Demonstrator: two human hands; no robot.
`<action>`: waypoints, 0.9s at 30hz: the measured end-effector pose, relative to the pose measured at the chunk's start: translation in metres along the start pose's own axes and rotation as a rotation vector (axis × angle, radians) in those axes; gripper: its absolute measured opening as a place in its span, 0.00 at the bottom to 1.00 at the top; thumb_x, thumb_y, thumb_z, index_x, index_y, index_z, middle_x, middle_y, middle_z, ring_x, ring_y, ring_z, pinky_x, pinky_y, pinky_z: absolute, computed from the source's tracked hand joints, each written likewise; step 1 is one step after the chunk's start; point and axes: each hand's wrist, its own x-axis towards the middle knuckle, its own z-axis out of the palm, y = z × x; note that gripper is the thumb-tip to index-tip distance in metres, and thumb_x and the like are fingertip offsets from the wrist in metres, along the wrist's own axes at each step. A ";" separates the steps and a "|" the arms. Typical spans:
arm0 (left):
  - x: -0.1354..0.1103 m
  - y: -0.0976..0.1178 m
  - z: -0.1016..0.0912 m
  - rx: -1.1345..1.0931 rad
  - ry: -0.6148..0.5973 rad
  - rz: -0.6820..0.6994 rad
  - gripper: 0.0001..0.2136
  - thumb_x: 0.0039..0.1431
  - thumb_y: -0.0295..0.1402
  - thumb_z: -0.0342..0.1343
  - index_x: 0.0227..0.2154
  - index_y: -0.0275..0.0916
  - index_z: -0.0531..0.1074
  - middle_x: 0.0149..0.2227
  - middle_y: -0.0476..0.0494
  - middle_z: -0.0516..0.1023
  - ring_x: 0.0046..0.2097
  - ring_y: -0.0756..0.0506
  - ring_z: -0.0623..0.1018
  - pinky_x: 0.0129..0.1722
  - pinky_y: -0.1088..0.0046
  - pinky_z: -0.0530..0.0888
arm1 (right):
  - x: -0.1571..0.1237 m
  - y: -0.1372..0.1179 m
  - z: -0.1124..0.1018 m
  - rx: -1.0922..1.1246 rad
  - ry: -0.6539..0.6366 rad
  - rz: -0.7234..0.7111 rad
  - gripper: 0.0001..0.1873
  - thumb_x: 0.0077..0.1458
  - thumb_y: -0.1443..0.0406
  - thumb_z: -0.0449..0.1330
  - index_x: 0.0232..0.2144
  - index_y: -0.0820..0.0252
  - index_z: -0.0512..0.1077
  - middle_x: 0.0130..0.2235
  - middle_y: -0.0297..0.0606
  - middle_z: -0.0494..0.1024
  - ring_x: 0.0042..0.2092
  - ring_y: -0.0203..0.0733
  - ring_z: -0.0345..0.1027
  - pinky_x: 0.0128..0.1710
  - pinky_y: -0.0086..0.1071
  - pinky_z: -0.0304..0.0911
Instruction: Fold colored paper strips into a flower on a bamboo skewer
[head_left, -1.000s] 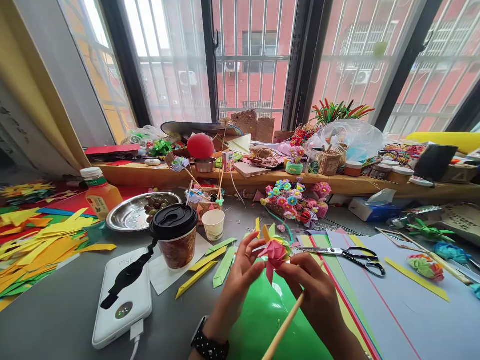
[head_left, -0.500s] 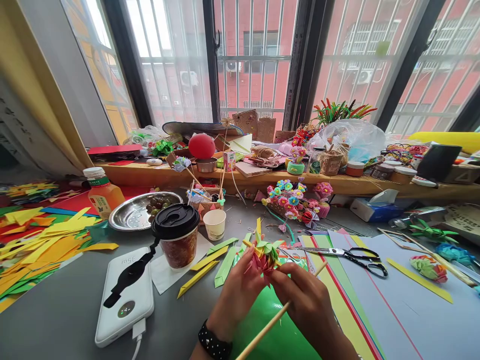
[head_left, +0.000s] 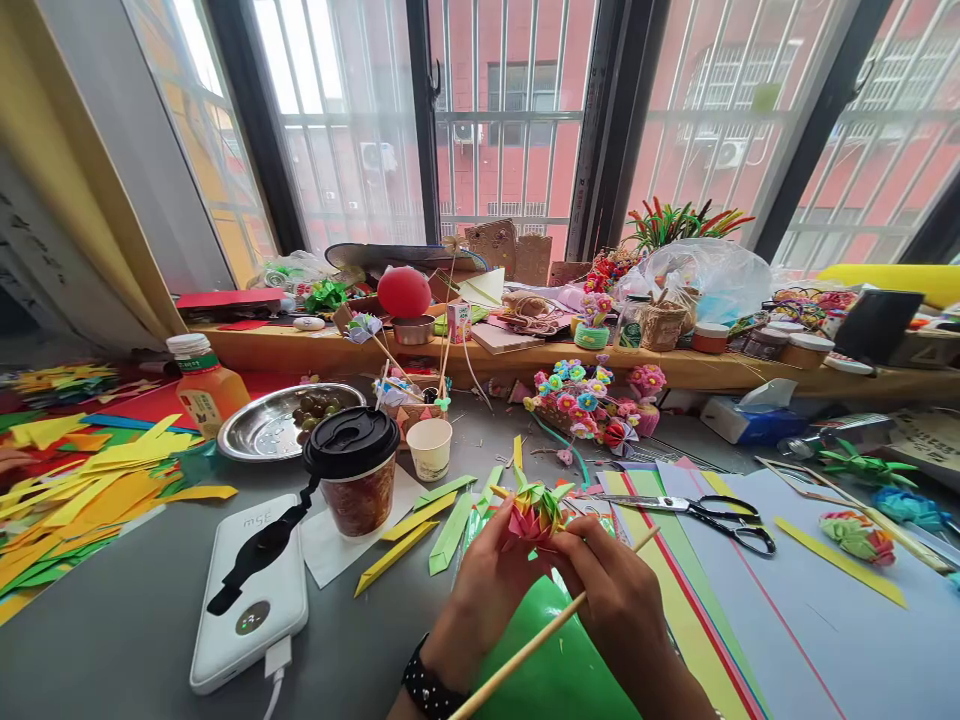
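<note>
Head view; both hands, seemingly pinching paper flower

Craft workspace by barred windows, paper strips, scissors, crocheted flowers

Over a glossy green object, a folded-paper flower is held by the left hand and right hand, a wooden stick also gripped in the latter; scissors are seen on paper sheets.
</note>
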 end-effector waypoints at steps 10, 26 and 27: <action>-0.001 0.000 0.004 0.090 -0.027 0.051 0.10 0.53 0.37 0.51 0.28 0.35 0.71 0.31 0.44 0.75 0.36 0.45 0.72 0.38 0.68 0.67 | 0.000 0.004 -0.002 0.043 -0.044 0.040 0.16 0.60 0.67 0.46 0.26 0.62 0.70 0.25 0.37 0.72 0.24 0.34 0.66 0.20 0.25 0.57; -0.002 0.008 -0.001 0.125 -0.109 -0.050 0.10 0.52 0.37 0.53 0.27 0.34 0.71 0.26 0.47 0.72 0.28 0.50 0.69 0.30 0.75 0.64 | 0.002 0.006 -0.004 0.159 -0.048 0.082 0.18 0.60 0.62 0.46 0.23 0.61 0.69 0.24 0.37 0.71 0.23 0.34 0.66 0.20 0.24 0.58; -0.002 0.007 -0.001 0.133 -0.116 -0.043 0.10 0.52 0.37 0.53 0.27 0.34 0.71 0.26 0.47 0.72 0.28 0.50 0.69 0.31 0.75 0.64 | 0.002 0.005 -0.004 0.167 -0.050 0.096 0.18 0.60 0.62 0.45 0.23 0.60 0.69 0.25 0.37 0.71 0.23 0.34 0.65 0.20 0.24 0.57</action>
